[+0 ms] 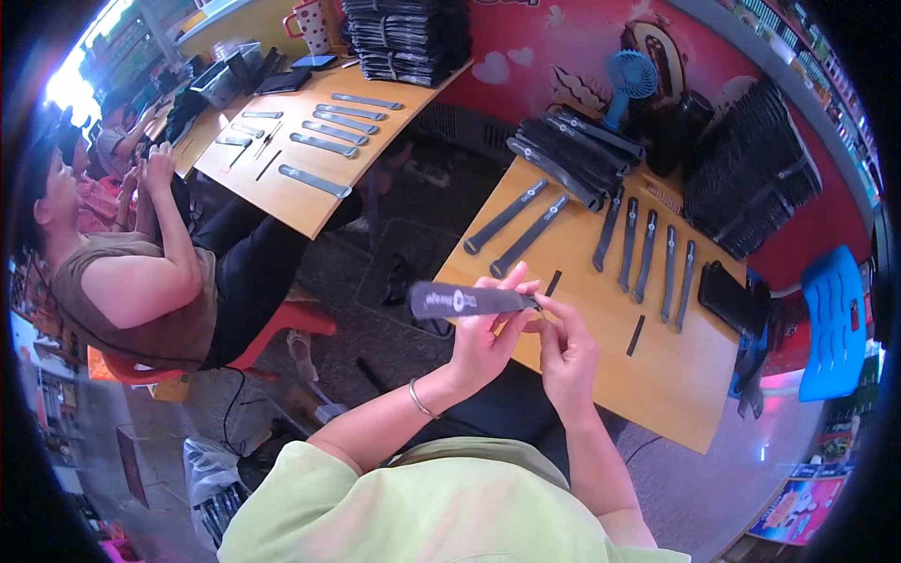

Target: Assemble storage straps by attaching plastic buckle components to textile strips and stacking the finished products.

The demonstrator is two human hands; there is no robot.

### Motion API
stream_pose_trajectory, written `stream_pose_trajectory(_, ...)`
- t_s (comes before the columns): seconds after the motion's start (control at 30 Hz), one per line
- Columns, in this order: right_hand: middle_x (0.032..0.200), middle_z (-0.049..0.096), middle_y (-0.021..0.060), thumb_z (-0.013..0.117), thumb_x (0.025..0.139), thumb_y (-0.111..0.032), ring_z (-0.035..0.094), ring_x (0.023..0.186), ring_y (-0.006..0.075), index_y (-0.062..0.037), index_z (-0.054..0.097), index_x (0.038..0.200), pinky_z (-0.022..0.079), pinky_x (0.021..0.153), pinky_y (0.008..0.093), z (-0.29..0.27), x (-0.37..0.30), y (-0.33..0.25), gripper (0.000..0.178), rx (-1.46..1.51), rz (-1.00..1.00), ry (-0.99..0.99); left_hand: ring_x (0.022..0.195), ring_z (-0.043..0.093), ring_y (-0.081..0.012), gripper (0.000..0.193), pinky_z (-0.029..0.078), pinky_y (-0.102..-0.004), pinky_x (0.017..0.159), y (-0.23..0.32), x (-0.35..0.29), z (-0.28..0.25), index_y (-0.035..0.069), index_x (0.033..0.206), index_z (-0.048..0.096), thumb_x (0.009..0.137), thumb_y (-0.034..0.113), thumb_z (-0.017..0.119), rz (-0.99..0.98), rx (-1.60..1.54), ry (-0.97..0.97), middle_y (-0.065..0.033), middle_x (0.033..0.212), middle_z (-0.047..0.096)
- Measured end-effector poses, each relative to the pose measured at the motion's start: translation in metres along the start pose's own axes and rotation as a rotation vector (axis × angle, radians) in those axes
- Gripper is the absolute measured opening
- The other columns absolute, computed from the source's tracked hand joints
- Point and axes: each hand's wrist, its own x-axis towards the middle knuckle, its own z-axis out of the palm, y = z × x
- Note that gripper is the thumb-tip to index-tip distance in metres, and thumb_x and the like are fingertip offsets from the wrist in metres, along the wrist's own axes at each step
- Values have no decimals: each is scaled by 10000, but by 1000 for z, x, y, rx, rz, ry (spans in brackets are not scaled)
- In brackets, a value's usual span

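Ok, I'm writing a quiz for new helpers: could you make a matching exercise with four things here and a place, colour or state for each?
1. Portable fan
2. Polka-dot mug
3. Bracelet
4. Raised dark strap

A. Around the left wrist
B. On the neighbouring table
C. Held in the left hand
D. Light blue

Pairs: 1-D, 2-B, 3-A, 4-C

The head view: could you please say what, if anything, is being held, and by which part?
A dark strap, held near its right end by the left hand, with the right hand there too.
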Motion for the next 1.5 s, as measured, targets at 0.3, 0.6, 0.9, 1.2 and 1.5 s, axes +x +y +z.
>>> stream_pose_trajectory(0.3, 838, 665, 60, 486, 911, 67, 634, 761, 84, -73, 577, 1147, 416, 601, 206, -1, 5, 0, 289, -56, 24, 10, 1042, 620, -226, 518, 520, -282, 856, 0, 6, 3, -40, 1355, 389, 868, -70, 565, -89, -129, 28, -106, 1083, 587)
stream_pose_trajectory(0.6, 870, 648, 76, 495, 888, 93, 641, 772, 116, -43, 605, 1058, 489, 676, 255, -3, 10, -4, 244, -259, -36, 68, 1021, 614, -172, 186, 529, -275, 855, -17, 9, 21, -14, 973, 450, 867, -44, 600, -258, -603, 146, -174, 1170, 580)
stream_pose_trajectory(0.9, 875, 650, 56, 465, 914, 78, 625, 799, 102, 12, 607, 1044, 468, 734, 212, -4, 8, 13, 203, 76, -51, 73, 998, 617, -164, 188, 560, -310, 829, -17, 12, 19, 12, 964, 451, 868, -29, 607, -358, -769, -18, -167, 1163, 600)
stream_pose_trajectory(1.2, 829, 654, 55, 505, 903, 42, 646, 775, 129, -58, 623, 1050, 493, 683, 260, -11, 9, 13, 214, -138, -46, 89, 1004, 617, -160, 170, 519, -285, 871, -36, 14, 15, 24, 970, 486, 868, -11, 618, -393, -753, -95, -155, 1137, 616)
stream_pose_trajectory(1.5, 794, 689, 79, 557, 880, -27, 665, 690, 201, -106, 567, 1128, 475, 569, 304, -14, 8, -7, 260, -459, -62, 96, 955, 632, -166, 266, 549, -291, 819, -16, 17, 12, 9, 1133, 529, 878, -24, 594, -504, -754, 25, -163, 1161, 608)
